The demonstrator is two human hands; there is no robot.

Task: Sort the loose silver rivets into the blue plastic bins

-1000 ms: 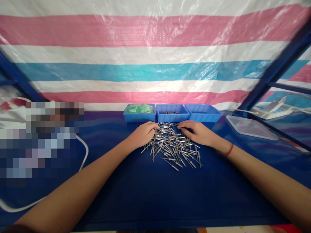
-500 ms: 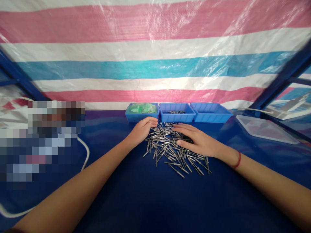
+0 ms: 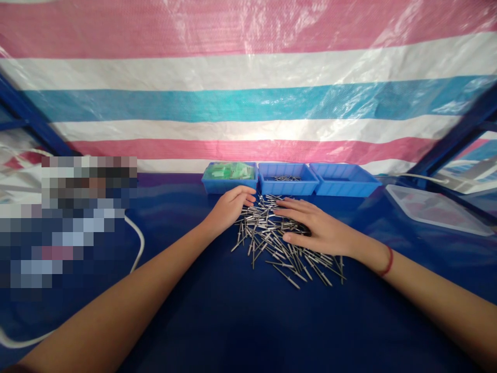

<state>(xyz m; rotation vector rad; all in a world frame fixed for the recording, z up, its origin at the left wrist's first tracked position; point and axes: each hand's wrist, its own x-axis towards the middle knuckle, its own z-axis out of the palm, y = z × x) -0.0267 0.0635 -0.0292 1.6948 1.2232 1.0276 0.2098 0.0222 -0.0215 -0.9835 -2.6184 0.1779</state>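
Head view: metal pins [image 3: 275, 243] heaped mid-frame on the blue tabletop [image 3: 233, 321].
On my feed the right hand [image 3: 320, 228] is open, fingers spread over the heap's right side; the left hand [image 3: 231, 208] curls loosely at its upper left, and I cannot tell whether it grips anything. 3 blue bins [image 3: 289, 187] line up just above, mid-frame.

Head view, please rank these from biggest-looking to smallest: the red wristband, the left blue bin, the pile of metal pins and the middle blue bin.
1. Pile of metal pins, though the right hand covers part of it
2. Left blue bin and middle blue bin: too alike to rank
3. Red wristband
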